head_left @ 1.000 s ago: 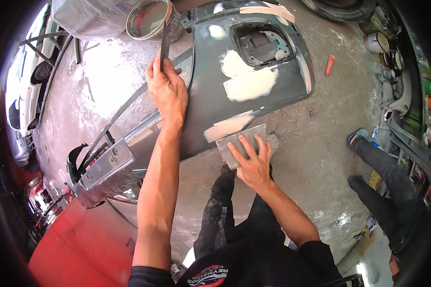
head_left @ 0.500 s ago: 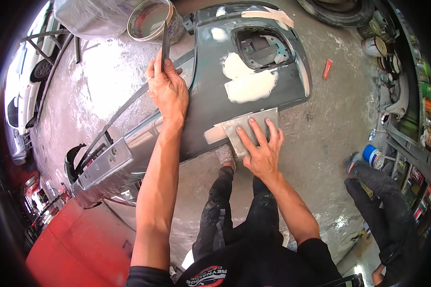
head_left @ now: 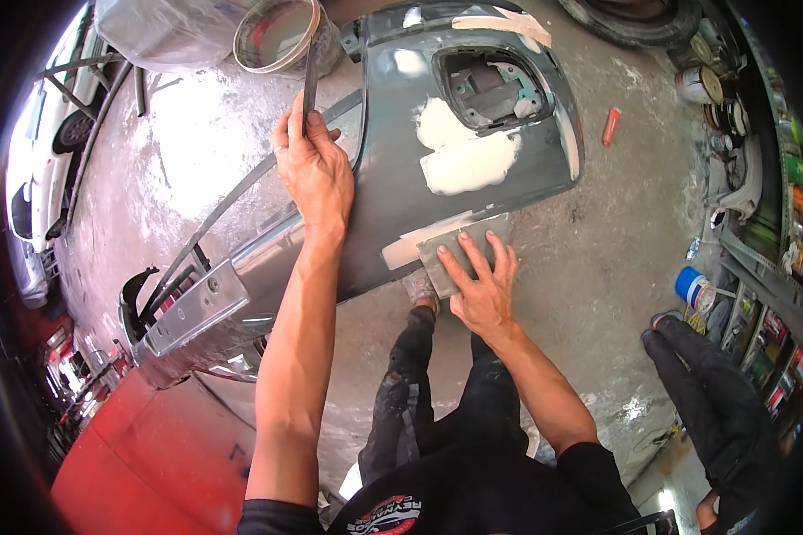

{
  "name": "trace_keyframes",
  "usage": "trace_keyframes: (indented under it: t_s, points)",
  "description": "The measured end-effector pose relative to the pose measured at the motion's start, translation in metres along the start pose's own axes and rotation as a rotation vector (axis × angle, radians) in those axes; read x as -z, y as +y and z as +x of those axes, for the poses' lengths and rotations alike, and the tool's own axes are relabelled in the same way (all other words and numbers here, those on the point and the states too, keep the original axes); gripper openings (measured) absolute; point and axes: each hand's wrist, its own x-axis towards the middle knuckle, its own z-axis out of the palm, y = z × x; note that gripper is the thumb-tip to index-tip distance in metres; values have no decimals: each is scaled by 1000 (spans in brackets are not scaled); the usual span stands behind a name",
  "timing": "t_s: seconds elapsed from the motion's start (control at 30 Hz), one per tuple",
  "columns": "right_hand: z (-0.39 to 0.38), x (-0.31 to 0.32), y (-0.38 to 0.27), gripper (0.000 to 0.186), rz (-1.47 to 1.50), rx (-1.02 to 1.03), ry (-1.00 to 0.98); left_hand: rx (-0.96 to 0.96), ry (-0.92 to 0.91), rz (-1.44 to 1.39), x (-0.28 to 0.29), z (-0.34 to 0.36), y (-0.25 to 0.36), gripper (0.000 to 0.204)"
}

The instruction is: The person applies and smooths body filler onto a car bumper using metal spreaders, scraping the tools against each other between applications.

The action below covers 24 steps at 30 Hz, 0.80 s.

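My left hand [head_left: 315,174] is closed around a narrow dark flat strip [head_left: 310,80] pointing up, beside the window opening of a dark grey car body panel [head_left: 379,169]. My right hand [head_left: 482,285] grips a grey square sheet [head_left: 442,278] with spread fingertips, pressing it on a pale filler strip [head_left: 401,250] along the panel's near edge. A larger cream filler patch [head_left: 464,156] lies below the panel's oval recess [head_left: 495,89]. My right palm and fingers hide part of the sheet.
A bucket [head_left: 272,36] stands beyond the panel. A co-worker's dark legs [head_left: 714,401] are at right, near a blue-lidded container [head_left: 694,287], cans [head_left: 696,85] and shelving. A red car panel [head_left: 134,446] is lower left, a red tube [head_left: 611,127] right, a tyre [head_left: 633,13] top.
My right hand and sheet moved up and right along the filler strip, then slightly back. The co-worker's legs shifted down, uncovering the blue-lidded container. My left hand stayed nearly still.
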Motion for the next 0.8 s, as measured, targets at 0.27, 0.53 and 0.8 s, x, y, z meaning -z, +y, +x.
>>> trace_keyframes:
  t_s: [0.27,0.53,0.8]
  points:
    - [-18,2,-2,88,27,11,-25,-9,20,-5,-2,0,1,30]
    - [-22,36,-39,78,24,-149,-7,-30,51,-5,0,0,-3,30]
    - [15,16,-61,77,-41,16,6,-43,55,-2,-3,1,-7,29]
